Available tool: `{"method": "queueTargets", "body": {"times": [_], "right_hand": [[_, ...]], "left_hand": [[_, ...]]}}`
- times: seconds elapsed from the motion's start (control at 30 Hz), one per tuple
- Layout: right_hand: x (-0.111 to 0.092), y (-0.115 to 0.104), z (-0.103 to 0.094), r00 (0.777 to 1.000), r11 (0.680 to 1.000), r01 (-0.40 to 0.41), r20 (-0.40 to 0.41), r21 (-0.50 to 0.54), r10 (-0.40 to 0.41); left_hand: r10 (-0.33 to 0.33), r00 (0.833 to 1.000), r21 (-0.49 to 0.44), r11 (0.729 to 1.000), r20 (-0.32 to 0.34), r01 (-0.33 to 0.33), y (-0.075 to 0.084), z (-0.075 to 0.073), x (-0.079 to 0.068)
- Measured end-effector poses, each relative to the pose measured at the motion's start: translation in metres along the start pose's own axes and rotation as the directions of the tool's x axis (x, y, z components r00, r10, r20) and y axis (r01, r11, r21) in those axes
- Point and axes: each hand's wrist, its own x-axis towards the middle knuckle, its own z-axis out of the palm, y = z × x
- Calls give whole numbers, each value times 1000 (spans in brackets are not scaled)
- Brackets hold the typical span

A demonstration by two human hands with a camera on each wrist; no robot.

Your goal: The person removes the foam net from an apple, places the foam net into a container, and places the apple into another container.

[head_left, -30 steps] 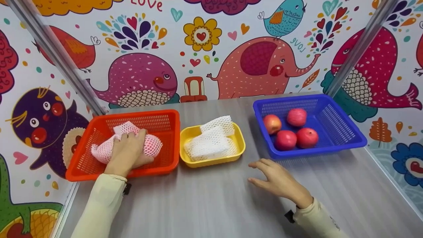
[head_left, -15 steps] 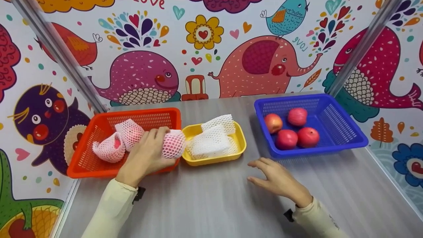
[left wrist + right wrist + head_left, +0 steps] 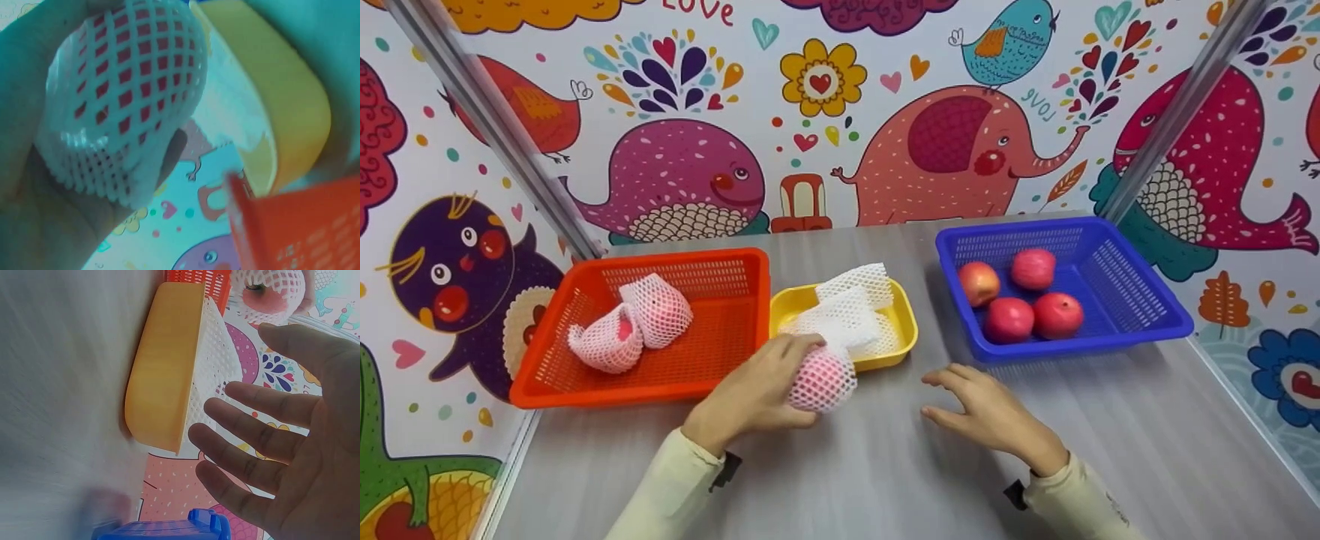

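Note:
In my left hand (image 3: pixel 757 390) I grip an apple in a white foam net (image 3: pixel 823 381), held over the front edge of the yellow tray (image 3: pixel 896 358). The left wrist view shows the netted apple (image 3: pixel 135 73) resting against the palm, red skin visible through the mesh. My right hand (image 3: pixel 990 412) hovers in front of the blue basket (image 3: pixel 1140 330), fingers spread and holding nothing; the right wrist view shows its bare palm (image 3: pixel 315 461). Flat white foam nets (image 3: pixel 840 319) lie in the yellow tray. Two netted apples (image 3: pixel 658 309) sit in the left part of the red basket (image 3: pixel 720 300).
Several bare red apples (image 3: pixel 1057 313) are grouped in the left half of the blue basket. The red basket, yellow tray and blue basket stand in a row on the grey table (image 3: pixel 870 472). A printed wall (image 3: pixel 825 150) and metal posts (image 3: pixel 502 135) enclose the table's back and sides.
My left hand has lifted one netted apple out of the red basket and carried it right, to the front of the yellow tray. My right hand has stayed nearly still.

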Motion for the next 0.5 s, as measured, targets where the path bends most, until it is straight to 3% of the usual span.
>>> {"method": "queueTargets", "body": {"times": [0.17, 0.5], "right_hand": [[-1, 0, 1, 1000, 1000, -3, 3, -3, 3], [-1, 0, 3, 1000, 1000, -14, 23, 3, 13]], "left_hand": [[29, 997, -38, 999, 75, -26, 5, 20, 2], [57, 992, -84, 995, 108, -48, 8, 60, 2]]}}
